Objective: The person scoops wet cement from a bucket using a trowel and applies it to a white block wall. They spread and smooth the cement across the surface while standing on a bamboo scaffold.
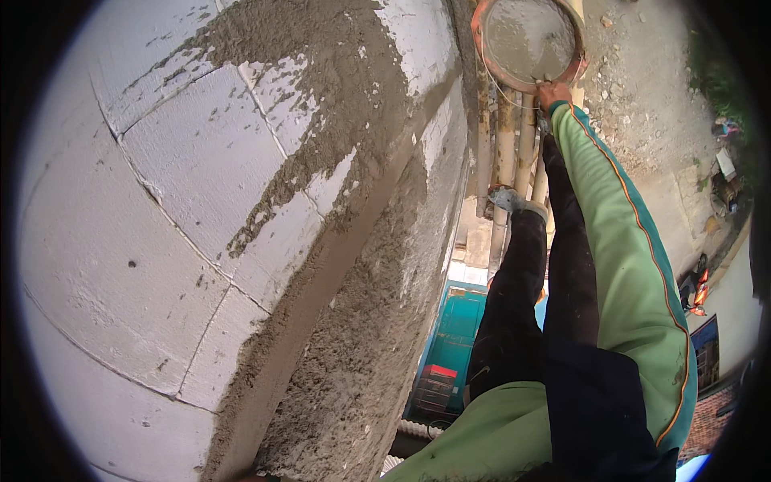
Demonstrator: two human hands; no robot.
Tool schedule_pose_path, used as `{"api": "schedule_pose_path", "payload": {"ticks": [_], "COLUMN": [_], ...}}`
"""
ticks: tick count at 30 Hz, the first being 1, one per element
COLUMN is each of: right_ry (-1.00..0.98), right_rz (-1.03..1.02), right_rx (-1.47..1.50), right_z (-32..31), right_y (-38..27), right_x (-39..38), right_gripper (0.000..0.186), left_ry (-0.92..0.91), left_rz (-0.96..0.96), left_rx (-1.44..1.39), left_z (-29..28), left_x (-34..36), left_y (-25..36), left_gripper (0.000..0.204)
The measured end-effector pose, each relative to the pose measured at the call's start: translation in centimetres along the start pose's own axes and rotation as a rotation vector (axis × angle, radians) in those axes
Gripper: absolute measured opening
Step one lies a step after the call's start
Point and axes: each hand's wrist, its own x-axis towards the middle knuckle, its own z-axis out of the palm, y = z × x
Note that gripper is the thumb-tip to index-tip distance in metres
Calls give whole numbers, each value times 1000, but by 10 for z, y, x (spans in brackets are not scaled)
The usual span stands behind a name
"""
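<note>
My right hand [552,93], at the end of a green sleeve, grips the near rim of a round orange bucket [524,79] holding grey wet mortar [526,36]. The bucket sits over bamboo poles [504,136], with a thin wire handle beside it. At the bottom edge, a sliver of my left hand [250,477] shows by a smooth mortar band [337,257] on the wall; its fingers are mostly out of frame. White blocks [173,249] on the left carry splattered mortar, and rough mortar lies right of the band.
My booted foot [518,205] rests on the bamboo poles, high above the ground. Below are a teal object [458,337], a rubble-strewn ground [634,104], plants [707,88], an orange object [699,293] and a tiled roof [707,426]. The wall takes up the left side.
</note>
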Motion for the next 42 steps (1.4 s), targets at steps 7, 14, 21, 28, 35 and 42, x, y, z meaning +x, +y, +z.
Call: {"api": "schedule_pose_path", "payload": {"ticks": [7, 14, 21, 28, 35, 42], "right_ry": [-239, 295, 218, 47, 109, -46], "right_rz": [552, 159, 297, 181, 369, 494], "right_rx": [1380, 565, 514, 358, 571, 1507], "right_z": [-50, -37, -66, -104, -67, -46], "right_y": [-64, -27, -18, -13, -46, -34], "right_x": [-16, -86, -3, -45, 6, -27], "right_gripper": [25, 36, 37, 37, 40, 26], "left_ry": [-64, -64, -52, -64, -58, -41], "left_rz": [57, 49, 27, 15, 34, 39], "left_rx": [45, 19, 19, 77, 55, 79], "left_z": [7, 17, 16, 11, 20, 7], "left_x": [-11, -16, -21, -27, -26, -19], "left_y": [23, 25, 19, 10, 19, 14], "left_gripper": [92, 93, 94, 95, 96, 97]}}
